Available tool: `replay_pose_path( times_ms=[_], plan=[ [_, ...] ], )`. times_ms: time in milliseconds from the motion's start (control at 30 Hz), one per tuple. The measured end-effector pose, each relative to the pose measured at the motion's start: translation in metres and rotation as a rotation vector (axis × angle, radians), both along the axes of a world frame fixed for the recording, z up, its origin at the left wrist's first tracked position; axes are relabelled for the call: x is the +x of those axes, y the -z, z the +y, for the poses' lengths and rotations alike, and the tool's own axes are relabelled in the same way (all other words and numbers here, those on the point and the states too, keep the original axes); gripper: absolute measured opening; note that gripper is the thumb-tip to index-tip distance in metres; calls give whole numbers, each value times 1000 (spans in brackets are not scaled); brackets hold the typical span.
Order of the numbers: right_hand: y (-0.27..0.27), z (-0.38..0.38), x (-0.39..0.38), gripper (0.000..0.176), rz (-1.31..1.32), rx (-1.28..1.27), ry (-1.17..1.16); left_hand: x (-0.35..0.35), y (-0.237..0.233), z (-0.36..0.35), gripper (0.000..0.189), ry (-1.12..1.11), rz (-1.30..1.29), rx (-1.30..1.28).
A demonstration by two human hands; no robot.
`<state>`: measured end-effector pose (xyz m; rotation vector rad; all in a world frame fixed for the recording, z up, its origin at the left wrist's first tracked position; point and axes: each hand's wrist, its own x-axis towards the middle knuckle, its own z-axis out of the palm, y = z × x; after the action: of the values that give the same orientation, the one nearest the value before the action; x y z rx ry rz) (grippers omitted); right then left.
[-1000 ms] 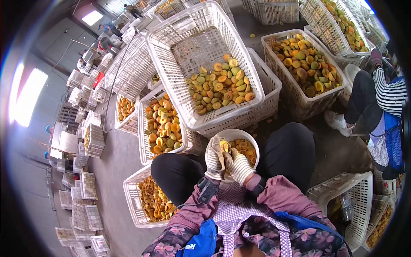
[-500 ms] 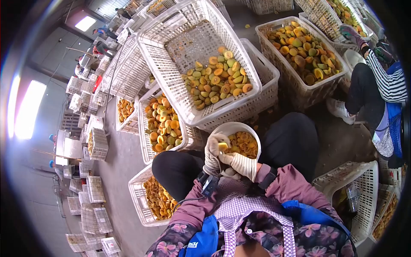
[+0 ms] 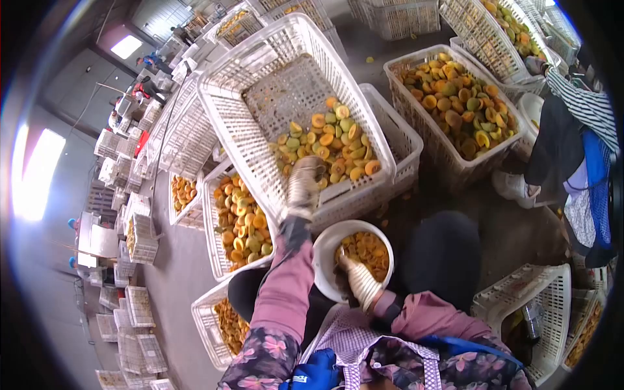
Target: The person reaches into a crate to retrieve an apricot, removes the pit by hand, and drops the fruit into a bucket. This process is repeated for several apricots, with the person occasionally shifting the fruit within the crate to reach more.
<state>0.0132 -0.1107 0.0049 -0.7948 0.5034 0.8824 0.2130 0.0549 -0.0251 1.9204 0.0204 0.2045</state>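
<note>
My left hand (image 3: 303, 182), in a pale, soiled glove, reaches over the near rim of a large white plastic crate (image 3: 224, 107). It touches the pile of halved orange-green fruit (image 3: 338, 140), which looks like apricots or peaches. Its fingertips are blurred and partly hidden among the pieces. My right hand (image 3: 359, 278), also gloved, is curled at the near side of a white bucket (image 3: 323, 250) between my knees. Orange fruit pieces (image 3: 369, 250) lie in that bucket. What the right fingers hold, if anything, is hidden.
Crates of halved fruit stand at the left (image 3: 211, 244) and right (image 3: 390, 71). A tipped white crate (image 3: 552, 305) with a plastic bottle lies at lower right. A person in a striped sleeve (image 3: 578, 104) sits at the right. Stacked crates (image 3: 140, 305) line the left floor.
My left hand has left the bucket and stretched forward into the large crate. The yellowish fruit piece between my hands no longer shows there. My right hand has moved slightly down.
</note>
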Motion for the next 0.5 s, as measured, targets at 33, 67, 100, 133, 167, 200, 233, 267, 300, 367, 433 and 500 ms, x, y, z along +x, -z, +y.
replay_pose_path(
  times_ms=[33,67,100,133,167,200,233,267,300,367,433,500],
  plan=[
    [-2,0,1,33,-49,20,1,39,26,1,36,85,89,491],
    [-2,1,5,33,-31,13,-8,61,44,-8,36,136,248,812],
    [-1,3,6,33,-10,8,-20,62,51,-21,35,180,359,948],
    [1,6,8,34,-14,12,12,62,52,-31,34,209,416,1042],
    [4,5,11,34,-16,7,2,64,52,-36,33,233,439,1058],
    [5,6,10,34,-38,-10,13,64,51,-38,33,253,447,1028],
    [5,8,9,35,-64,-23,22,60,47,-37,32,269,438,954],
    [5,7,10,35,-50,-10,-3,52,45,-34,23,258,397,861],
    [13,7,9,32,-105,-32,19,33,41,-23,15,200,288,595],
    [34,12,9,28,-353,-135,180,-14,22,-30,10,210,78,-755],
    [14,0,15,25,-356,-126,160,-80,-33,-50,7,30,391,-1228],
    [18,5,15,25,-474,-154,207,-137,-59,-69,20,212,103,-645]
  ],
)
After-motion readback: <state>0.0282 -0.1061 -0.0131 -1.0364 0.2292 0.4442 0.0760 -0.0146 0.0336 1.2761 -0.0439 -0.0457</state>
